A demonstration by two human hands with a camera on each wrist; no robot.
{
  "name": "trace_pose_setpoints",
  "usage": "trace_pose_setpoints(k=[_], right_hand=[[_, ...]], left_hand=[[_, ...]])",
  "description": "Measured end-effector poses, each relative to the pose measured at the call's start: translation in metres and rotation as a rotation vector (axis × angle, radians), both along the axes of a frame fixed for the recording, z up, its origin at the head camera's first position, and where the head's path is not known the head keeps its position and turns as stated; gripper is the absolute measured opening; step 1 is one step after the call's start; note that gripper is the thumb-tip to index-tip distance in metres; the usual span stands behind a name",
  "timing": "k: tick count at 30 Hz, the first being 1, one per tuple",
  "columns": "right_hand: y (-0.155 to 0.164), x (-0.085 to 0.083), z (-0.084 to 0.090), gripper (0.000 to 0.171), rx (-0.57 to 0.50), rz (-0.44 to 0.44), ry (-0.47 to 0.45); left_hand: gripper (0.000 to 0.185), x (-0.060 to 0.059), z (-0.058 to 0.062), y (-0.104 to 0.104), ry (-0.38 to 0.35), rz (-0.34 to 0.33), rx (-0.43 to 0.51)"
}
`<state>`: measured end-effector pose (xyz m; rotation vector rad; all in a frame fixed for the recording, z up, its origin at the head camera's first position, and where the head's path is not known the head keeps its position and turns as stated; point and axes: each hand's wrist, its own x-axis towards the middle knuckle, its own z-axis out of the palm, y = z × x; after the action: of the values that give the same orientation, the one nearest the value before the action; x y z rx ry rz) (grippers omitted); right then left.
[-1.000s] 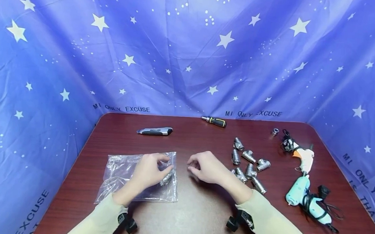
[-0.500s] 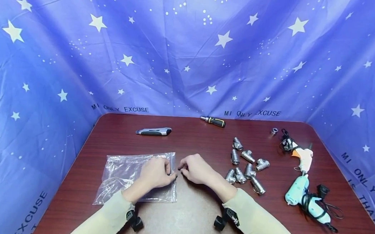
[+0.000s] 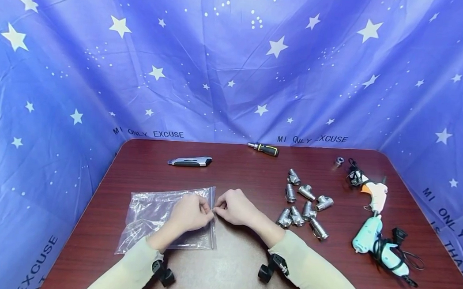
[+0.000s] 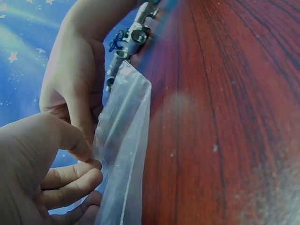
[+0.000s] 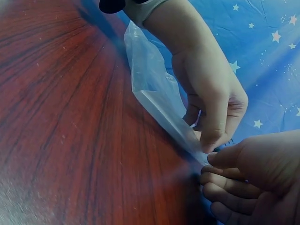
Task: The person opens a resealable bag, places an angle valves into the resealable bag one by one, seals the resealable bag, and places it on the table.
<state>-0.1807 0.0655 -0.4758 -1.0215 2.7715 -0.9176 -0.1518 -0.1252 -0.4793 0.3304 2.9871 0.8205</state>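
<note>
A clear plastic zip bag (image 3: 152,206) lies flat at the left of the table, its zip edge facing right. My left hand (image 3: 191,213) is over the bag and pinches that edge between thumb and fingers. From the right, my right hand (image 3: 235,209) pinches the same edge, fingertips close to the left ones. In the left wrist view the zip bag (image 4: 124,131) shows its mouth edge lifted, with the left hand (image 4: 28,164) at it. In the right wrist view the right hand (image 5: 258,178) meets the bag's (image 5: 159,103) corner end.
Several metal tee fittings (image 3: 306,192) lie right of the hands. Farther right are a white glue gun (image 3: 378,197) and a teal glue gun (image 3: 369,234) with cords. A utility knife (image 3: 190,161), a screwdriver (image 3: 266,149) and a small metal ring (image 3: 339,161) lie toward the back.
My right hand has moved left from beside the bag to its zip edge and now pinches it. The left hand has shifted slightly right and closed its fingers on the edge.
</note>
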Motion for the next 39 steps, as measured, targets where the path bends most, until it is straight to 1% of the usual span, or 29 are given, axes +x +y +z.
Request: trace_pose_setpoints(k=[3, 8, 13, 17, 24, 27, 33, 39], right_hand=[[-0.003, 0.000, 0.000, 0.012, -0.008, -0.023, -0.013], [-0.004, 0.001, 0.000, 0.016, -0.004, -0.049, 0.002], [-0.003, 0.001, -0.002, 0.019, 0.010, -0.061, 0.006], [-0.002, 0.000, -0.001, 0.019, 0.019, -0.077, 0.011], [0.000, -0.001, -0.001, 0.021, 0.016, -0.083, 0.017], [0.001, 0.000, 0.000, 0.020, 0.015, -0.082, 0.027], [0.003, 0.001, 0.000, 0.020, 0.028, -0.106, 0.050], [0.005, 0.001, -0.001, 0.022, 0.063, -0.128, 0.062]], left_hand=[[0.021, 0.000, 0.001, -0.001, -0.002, -0.009, 0.032], [0.022, -0.001, 0.003, -0.002, 0.007, -0.018, 0.062], [0.024, -0.001, 0.002, -0.003, 0.067, -0.028, 0.057], [0.024, -0.002, 0.000, -0.005, 0.104, -0.032, 0.080], [0.028, -0.001, 0.004, -0.007, 0.092, -0.018, 0.148], [0.030, 0.000, 0.005, -0.008, 0.099, -0.010, 0.161], [0.032, 0.002, 0.012, -0.012, 0.108, 0.007, 0.172], [0.030, 0.005, 0.022, -0.018, 0.096, -0.012, 0.202]])
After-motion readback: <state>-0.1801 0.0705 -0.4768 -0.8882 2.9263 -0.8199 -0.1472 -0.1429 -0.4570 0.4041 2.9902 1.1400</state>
